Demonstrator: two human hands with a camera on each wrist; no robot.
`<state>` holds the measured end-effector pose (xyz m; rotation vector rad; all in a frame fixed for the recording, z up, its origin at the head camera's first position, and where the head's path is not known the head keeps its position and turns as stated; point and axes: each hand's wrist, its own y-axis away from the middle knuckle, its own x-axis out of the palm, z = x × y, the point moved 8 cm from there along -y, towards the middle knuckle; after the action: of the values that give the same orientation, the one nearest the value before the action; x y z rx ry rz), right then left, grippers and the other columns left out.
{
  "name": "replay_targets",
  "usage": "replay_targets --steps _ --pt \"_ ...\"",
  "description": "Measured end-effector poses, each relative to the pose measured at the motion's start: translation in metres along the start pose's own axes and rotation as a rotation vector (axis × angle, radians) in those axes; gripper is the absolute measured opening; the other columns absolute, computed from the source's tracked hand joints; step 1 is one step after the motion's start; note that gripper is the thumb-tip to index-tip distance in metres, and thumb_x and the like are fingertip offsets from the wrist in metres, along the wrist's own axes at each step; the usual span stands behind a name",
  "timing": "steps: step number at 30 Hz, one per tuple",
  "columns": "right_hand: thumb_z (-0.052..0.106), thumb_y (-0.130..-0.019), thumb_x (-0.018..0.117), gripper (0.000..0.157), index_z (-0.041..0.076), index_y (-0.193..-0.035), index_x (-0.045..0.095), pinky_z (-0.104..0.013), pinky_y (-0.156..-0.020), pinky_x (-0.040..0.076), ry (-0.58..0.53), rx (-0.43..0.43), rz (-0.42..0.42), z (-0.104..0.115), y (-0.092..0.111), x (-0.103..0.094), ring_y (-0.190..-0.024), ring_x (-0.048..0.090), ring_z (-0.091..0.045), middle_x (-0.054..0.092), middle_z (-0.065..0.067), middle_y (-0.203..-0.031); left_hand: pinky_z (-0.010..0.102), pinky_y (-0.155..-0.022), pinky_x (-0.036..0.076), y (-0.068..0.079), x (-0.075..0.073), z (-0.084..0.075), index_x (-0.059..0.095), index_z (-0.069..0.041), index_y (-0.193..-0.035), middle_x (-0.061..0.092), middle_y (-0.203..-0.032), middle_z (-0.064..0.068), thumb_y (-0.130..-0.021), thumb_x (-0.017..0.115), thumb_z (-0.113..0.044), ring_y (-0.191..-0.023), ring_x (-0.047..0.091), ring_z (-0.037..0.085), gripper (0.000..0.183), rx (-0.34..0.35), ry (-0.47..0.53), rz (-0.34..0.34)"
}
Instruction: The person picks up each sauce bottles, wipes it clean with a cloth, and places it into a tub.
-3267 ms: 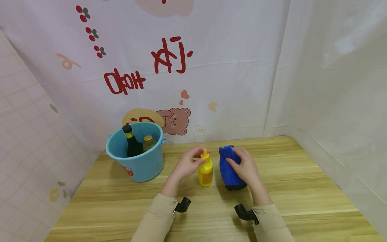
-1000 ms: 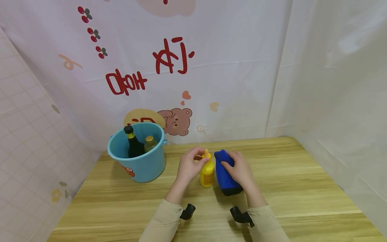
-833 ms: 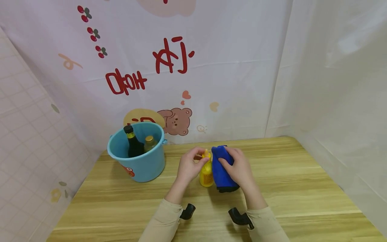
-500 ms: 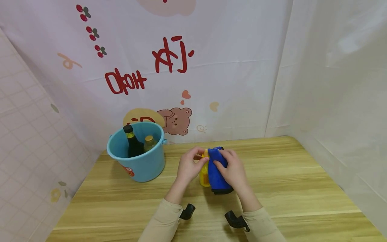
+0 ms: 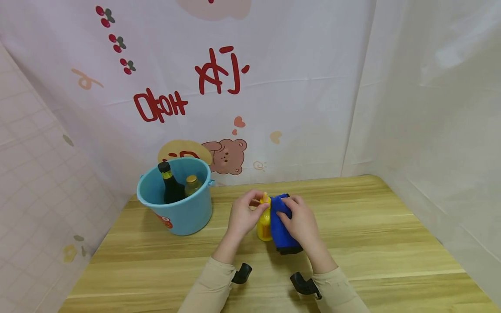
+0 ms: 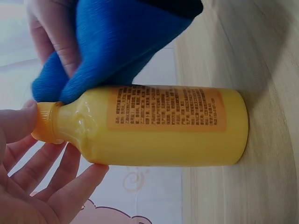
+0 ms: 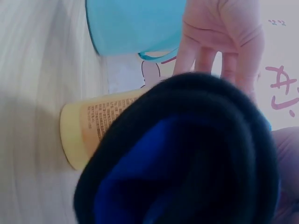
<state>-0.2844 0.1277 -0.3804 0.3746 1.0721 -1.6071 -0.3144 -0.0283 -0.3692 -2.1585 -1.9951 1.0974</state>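
Note:
A yellow bottle (image 5: 264, 228) with a printed label stands upright on the table. My left hand (image 5: 242, 215) pinches it by the ribbed cap (image 6: 44, 122), with one fingertip at the bottle's shoulder. A folded blue cloth (image 5: 282, 230) with black edging is gripped in my right hand (image 5: 301, 221). In the left wrist view the cloth lies against the bottle's neck and upper side, covering part of it. The right wrist view shows the cloth's black-edged lower end up close, open like a fold, hiding much of the bottle and part of the left hand.
A light blue bucket (image 5: 195, 215) stands at the table's back left. Inside it are a dark bottle (image 5: 172, 189) with a black cap and a jar-like bottle (image 5: 192, 186) with a gold cap. A printed curtain (image 5: 305, 108) hangs behind the wooden table (image 5: 372, 243).
My right hand has brought the blue cloth leftward, from beside the yellow bottle to against its right side. The left hand stays at the cap and the bottle has hardly moved.

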Motion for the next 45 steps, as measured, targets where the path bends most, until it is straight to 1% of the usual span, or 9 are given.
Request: replay_targets --steps 4,10,14,20,28,35,38,42,45 --pt "0.012 -0.086 0.078 0.035 0.003 -0.119 0.069 -0.055 -0.086 0.053 0.021 0.016 0.038 -0.004 0.001 0.004 -0.098 0.065 -0.039 0.061 -0.021 -0.115 0.035 -0.078 0.058 0.0 0.0 0.0 0.071 -0.012 -0.104 0.07 -0.101 0.003 -0.089 0.076 -0.017 -0.088 0.069 0.022 0.017 -0.003 -0.014 -0.001" --pt "0.013 -0.087 0.077 0.037 0.002 -0.121 0.067 -0.056 -0.088 0.052 -0.006 0.046 0.076 -0.015 0.0 0.01 -0.102 0.064 -0.04 0.06 -0.021 -0.118 0.033 -0.078 0.057 0.001 0.001 0.0 0.071 -0.012 -0.104 0.07 -0.101 0.003 -0.089 0.076 -0.017 -0.089 0.069 0.022 0.016 -0.007 -0.02 -0.004" --pt "0.015 -0.088 0.076 0.038 0.001 -0.123 0.066 -0.056 -0.091 0.05 -0.044 0.072 0.109 -0.025 -0.002 0.015 -0.105 0.062 -0.04 0.061 -0.02 -0.119 0.036 -0.079 0.058 0.001 0.0 -0.001 0.071 -0.011 -0.104 0.07 -0.101 0.004 -0.089 0.076 -0.015 -0.089 0.069 0.023 0.016 -0.003 -0.006 -0.009" --pt "0.015 -0.089 0.075 0.039 -0.002 -0.123 0.066 -0.056 -0.094 0.048 -0.062 0.096 0.152 -0.036 -0.001 0.025 -0.109 0.06 -0.041 0.061 -0.022 -0.12 0.044 -0.081 0.057 0.002 0.0 0.0 0.071 -0.01 -0.104 0.069 -0.101 0.006 -0.088 0.076 -0.013 -0.089 0.069 0.025 0.017 -0.012 0.015 -0.015" --pt "0.016 -0.089 0.074 0.04 -0.003 -0.123 0.065 -0.055 -0.095 0.047 -0.016 0.142 0.238 -0.048 0.002 0.044 -0.108 0.06 -0.041 0.061 -0.024 -0.119 0.044 -0.08 0.058 0.003 0.0 -0.001 0.07 -0.01 -0.104 0.07 -0.101 0.006 -0.089 0.076 -0.014 -0.088 0.068 0.027 0.017 0.0 0.016 -0.018" --pt "0.015 -0.088 0.075 0.039 -0.004 -0.121 0.066 -0.055 -0.094 0.048 0.056 0.128 0.313 -0.051 0.004 0.052 -0.104 0.062 -0.041 0.063 -0.025 -0.114 0.041 -0.081 0.058 0.004 0.0 -0.001 0.07 -0.009 -0.104 0.069 -0.102 0.006 -0.089 0.075 -0.014 -0.089 0.068 0.026 0.017 -0.004 0.009 -0.018" --pt "0.014 -0.088 0.075 0.038 -0.004 -0.121 0.066 -0.055 -0.093 0.048 0.04 0.119 0.315 -0.052 0.004 0.05 -0.104 0.061 -0.041 0.064 -0.025 -0.113 0.036 -0.079 0.058 0.004 0.0 -0.001 0.07 -0.01 -0.105 0.069 -0.102 0.004 -0.09 0.075 -0.014 -0.089 0.067 0.024 0.016 -0.01 0.002 -0.02" --pt "0.015 -0.089 0.074 0.04 -0.003 -0.123 0.065 -0.056 -0.093 0.048 0.005 0.124 0.275 -0.057 0.001 0.038 -0.106 0.061 -0.042 0.063 -0.025 -0.116 0.031 -0.074 0.058 0.005 0.001 -0.001 0.07 -0.011 -0.105 0.069 -0.101 0.003 -0.09 0.075 -0.014 -0.088 0.067 0.022 0.016 -0.021 -0.007 -0.031" --pt "0.017 -0.09 0.072 0.042 -0.002 -0.127 0.063 -0.058 -0.093 0.047 -0.024 0.143 0.216 -0.063 -0.002 0.024 -0.109 0.06 -0.043 0.061 -0.027 -0.121 0.036 -0.073 0.057 0.006 0.001 -0.003 0.071 -0.01 -0.104 0.069 -0.1 0.003 -0.088 0.077 -0.015 -0.087 0.068 0.024 0.019 -0.022 -0.01 -0.058"
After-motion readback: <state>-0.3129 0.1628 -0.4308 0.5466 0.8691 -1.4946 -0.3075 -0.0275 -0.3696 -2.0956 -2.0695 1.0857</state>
